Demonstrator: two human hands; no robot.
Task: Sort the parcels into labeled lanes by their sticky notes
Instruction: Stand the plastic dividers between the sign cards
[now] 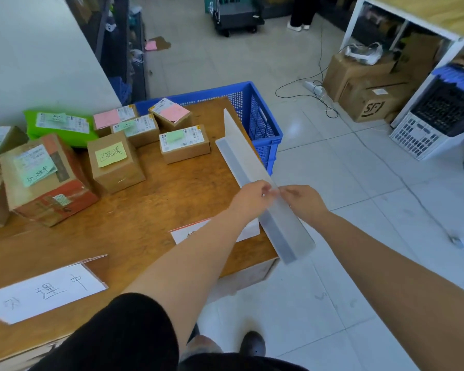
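1. The table's right edge borders open floor; the parcels sit far-left.
2. Both arms extend; left hand and right hand pinch the divider over that edge.

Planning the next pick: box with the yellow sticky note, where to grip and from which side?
Grip the box with the yellow sticky note from above, across its left and right side faces. It stands upright, apart from its neighbours, with table showing beside it; that also leaves the note uncovered.
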